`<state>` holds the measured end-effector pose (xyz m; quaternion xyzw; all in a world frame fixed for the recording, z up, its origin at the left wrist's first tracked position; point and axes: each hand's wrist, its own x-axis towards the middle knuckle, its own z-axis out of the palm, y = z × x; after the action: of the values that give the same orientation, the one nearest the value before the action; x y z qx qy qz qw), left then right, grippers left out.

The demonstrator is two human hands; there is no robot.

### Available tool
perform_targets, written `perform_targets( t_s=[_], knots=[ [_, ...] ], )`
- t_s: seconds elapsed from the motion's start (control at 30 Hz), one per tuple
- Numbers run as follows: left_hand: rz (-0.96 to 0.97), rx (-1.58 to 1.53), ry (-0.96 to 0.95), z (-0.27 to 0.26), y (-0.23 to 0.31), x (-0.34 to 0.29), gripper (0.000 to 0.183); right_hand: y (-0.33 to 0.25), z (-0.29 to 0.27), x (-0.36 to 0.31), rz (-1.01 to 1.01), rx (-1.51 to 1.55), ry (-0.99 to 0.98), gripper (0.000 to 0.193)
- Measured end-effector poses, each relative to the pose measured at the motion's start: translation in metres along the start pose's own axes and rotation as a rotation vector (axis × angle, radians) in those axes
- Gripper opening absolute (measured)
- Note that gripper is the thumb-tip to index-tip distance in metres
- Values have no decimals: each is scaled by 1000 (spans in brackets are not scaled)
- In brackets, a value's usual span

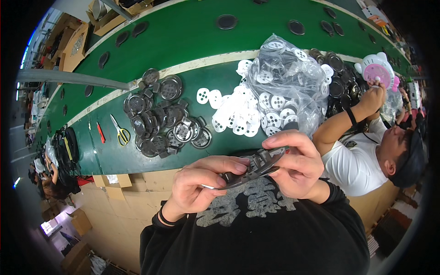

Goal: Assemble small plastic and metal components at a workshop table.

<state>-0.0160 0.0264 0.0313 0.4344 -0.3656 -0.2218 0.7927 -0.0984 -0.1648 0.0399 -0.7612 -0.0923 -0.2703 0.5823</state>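
Beside a green flat-topped worktable [105, 158], bare left hand [195, 181] and right hand [300, 169] pinch a dark, rounded, plastic-looking part [250, 174] in nearly closed fingers [215, 163], a two-handed adjustment seemingly needing steady pressure next.

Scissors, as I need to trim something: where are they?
In the head view, the yellow-handled scissors lie left on the green table, between the red tool and the dark round parts.

Scissors [120, 132] left on the bench [105, 158], casings [172, 115] heaped right of them, discs [239, 110] farther right, bag [293, 75] behind and right of these, part [255, 170] between both hands before the bench
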Motion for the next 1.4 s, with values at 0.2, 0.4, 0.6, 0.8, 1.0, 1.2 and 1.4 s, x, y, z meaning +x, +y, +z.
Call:
perform_targets(
  t_s=[0.2, 0.4, 0.6, 0.8, 1.0, 1.2, 1.4],
  knots=[
    [-3, 26, -2, 0, 1, 0, 9, 0, 0, 1, -2, -8, 4, 17],
    [-20, 36, -6, 0, 2, 0, 8, -4, -1, 1, 10, -19, 9, 18],
    [-35, 41, -10, 0, 1, -1, 9, -2, 0, 1, 19, -43, 17, 19],
    [-21, 127, -24, 0, 4, 0, 14, -2, -2, 2, 42, -47, 19, 19],
    [-153, 69, 150, -1, 0, -6, 26, 0, 0, 3, 83, 21, 8, 18],
    [-177, 59, 171, -3, 0, -7, 28, 0, 0, 2, 116, 91, 3, 18],
    [-263, 8, 228, -4, 2, -7, 31, 1, 3, -1, 178, 211, 24, 16]
  ],
)
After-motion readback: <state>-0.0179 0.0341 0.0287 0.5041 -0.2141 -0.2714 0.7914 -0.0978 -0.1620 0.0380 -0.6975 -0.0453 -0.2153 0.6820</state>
